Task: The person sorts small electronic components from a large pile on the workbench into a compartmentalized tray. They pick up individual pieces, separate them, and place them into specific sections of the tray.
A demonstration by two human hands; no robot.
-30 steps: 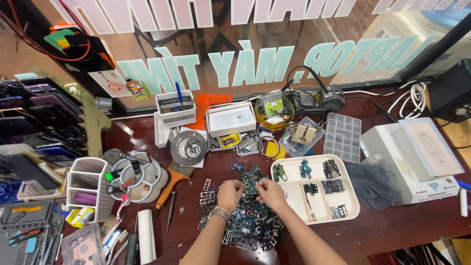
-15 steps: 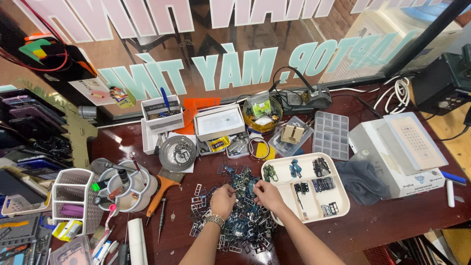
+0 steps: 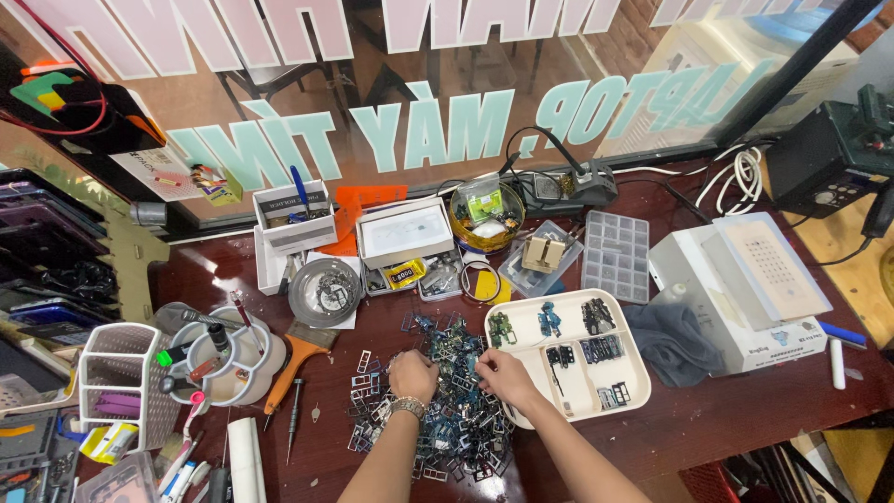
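While curled: both hands [image 3: 456, 377] amid glinting metal frames [image 3: 447, 419].

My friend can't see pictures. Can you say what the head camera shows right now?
Two bare hands, left hand and right hand, pick through a pile of small metal frames on a dark red table. Beside it sits a white tray of sorted parts, with tools and boxes around.

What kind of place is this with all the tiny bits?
Probably a small electronics repair shop: a pile of tiny metal parts under both hands, a sorting tray of small components, and a soldering station by the window.
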